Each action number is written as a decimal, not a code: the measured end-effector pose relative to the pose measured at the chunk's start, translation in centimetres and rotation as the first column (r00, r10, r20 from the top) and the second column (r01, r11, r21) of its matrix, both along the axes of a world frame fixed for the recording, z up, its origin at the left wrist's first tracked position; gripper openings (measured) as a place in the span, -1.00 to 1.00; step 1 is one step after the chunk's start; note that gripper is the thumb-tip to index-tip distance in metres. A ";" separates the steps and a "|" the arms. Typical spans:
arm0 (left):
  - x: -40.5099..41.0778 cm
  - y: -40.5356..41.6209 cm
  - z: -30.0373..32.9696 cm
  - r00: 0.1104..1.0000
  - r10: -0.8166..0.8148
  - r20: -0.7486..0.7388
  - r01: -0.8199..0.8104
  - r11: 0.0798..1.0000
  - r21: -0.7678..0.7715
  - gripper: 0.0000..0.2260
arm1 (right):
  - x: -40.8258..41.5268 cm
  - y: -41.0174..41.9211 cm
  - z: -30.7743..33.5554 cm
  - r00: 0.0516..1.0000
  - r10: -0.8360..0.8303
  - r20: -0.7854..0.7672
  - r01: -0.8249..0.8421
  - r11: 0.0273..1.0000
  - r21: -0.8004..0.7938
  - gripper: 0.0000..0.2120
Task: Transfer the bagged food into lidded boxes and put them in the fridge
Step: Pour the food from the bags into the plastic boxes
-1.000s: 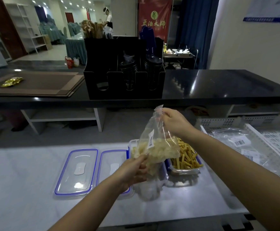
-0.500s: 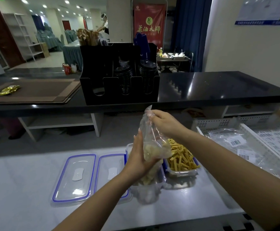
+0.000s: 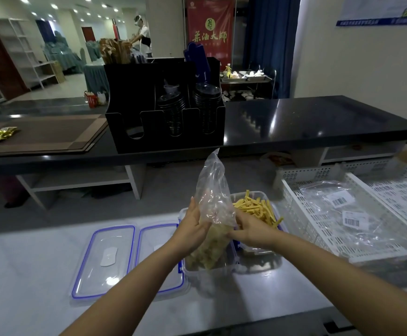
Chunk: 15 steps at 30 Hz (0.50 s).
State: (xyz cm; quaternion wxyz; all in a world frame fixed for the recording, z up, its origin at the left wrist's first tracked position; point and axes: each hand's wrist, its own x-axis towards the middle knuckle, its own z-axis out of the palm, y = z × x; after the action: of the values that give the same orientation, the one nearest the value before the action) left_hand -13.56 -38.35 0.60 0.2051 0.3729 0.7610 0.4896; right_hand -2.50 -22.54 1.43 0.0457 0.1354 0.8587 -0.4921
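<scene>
A clear plastic bag stands upright, mouth down, over a clear box on the white counter. Pale food chunks fill the bag's lower end inside the box. My left hand grips the bag from the left. My right hand grips its lower right side. A second clear box just to the right holds yellow food strips. Two blue-rimmed lids lie flat to the left of the boxes.
A white perforated crate on the right holds empty labelled bags. Behind runs a black counter with a black organizer of stacked dishes and brown mats. A person stands far back.
My right hand let go of the bag's top and dropped to its lower right side. The bag sank lower, its food end now down in the box. My left hand stayed on it.
</scene>
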 end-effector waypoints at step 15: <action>-0.3 -0.4 1.1 0.994 -0.006 0.107 0.001 0.999 0.053 -0.65 | -2.4 -2.5 0.4 1.000 0.002 0.003 -0.002 0.999 -0.043 -0.51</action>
State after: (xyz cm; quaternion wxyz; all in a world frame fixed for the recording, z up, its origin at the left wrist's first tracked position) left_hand -13.83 -38.77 1.75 0.2366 0.3526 0.7351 0.5285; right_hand -4.95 -25.00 1.82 0.0504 0.1340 0.8481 -0.5100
